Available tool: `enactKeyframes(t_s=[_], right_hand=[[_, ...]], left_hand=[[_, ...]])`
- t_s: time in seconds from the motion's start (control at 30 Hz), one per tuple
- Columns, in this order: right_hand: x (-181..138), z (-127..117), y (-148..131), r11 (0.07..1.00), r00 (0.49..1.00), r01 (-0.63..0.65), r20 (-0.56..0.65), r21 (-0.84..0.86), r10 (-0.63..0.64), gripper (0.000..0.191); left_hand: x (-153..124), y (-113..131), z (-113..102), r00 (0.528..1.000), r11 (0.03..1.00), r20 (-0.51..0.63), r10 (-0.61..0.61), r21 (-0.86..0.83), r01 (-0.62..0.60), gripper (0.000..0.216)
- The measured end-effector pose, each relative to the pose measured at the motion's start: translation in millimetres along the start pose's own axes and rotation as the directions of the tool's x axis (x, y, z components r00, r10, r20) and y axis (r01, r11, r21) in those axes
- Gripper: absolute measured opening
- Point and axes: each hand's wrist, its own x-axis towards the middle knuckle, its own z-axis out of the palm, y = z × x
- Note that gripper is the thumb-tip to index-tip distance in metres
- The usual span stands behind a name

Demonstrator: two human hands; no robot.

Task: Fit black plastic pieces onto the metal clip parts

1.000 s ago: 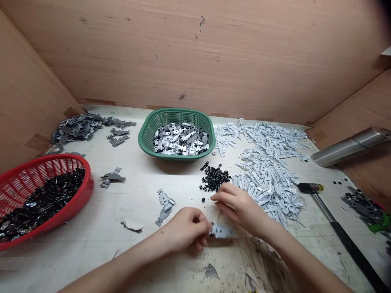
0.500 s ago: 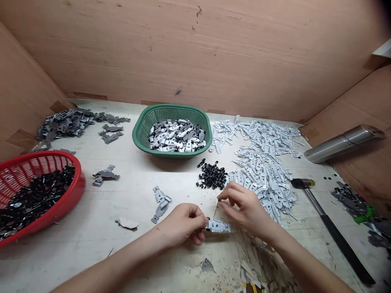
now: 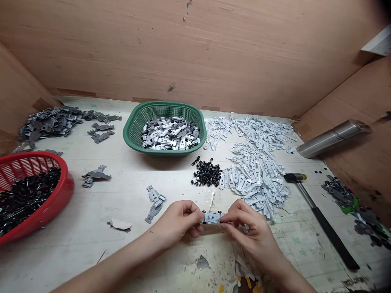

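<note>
Between my fingers is a light-grey toy car chassis point(image 3: 211, 217) with small black wheels at both ends. My left hand point(image 3: 185, 219) is closed, thumb and fingertips pinching the chassis by its left end. At the right end, my right hand point(image 3: 244, 224) pinches a wheel axle point(image 3: 219, 212) lying across the chassis; its lower wheel is at the fingertips and partly covered. A pile of black wheel axles point(image 3: 207, 173) lies just beyond my hands. Behind my right hand spreads a heap of white car parts point(image 3: 259, 171).
A green basket point(image 3: 128, 138) holds assembled chassis pieces. At left stand a red basket point(image 3: 69, 191) of black parts and a grey parts pile point(image 3: 51, 122). Several grey pieces point(image 3: 155, 203) lie nearer. A hammer point(image 3: 324, 224) and a metal cylinder point(image 3: 334, 138) are at right.
My right hand has come down from above the chassis, bringing a wheel axle onto its right end. My left hand keeps its hold. The view has shifted slightly.
</note>
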Motion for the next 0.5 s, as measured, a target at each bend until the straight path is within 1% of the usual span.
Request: enactKeyframes(t_s=[0.37,0.43,0.5], right_hand=[[-4.1,3.0,1.1,1.0,1.0,-0.01,0.01,0.005,0.01,0.01],[-3.2,0.3,0.1,1.0,1.0,-0.019,0.008,0.014,0.019,0.008],[-1.7,-7.9,-0.7,1.0,1.0,-0.021,-0.019,0.008,0.021,0.009]], left_hand=[[-0.2,-0.4,1.2,1.0,1.0,0.003,0.02,-0.014,-0.02,0.027],[-0.1,-0.2,1.4,1.0,1.0,0.001,0.02,-0.015,-0.02,0.027],[0.2,-0.2,1.5,1.0,1.0,-0.002,0.015,-0.012,-0.015,0.028]])
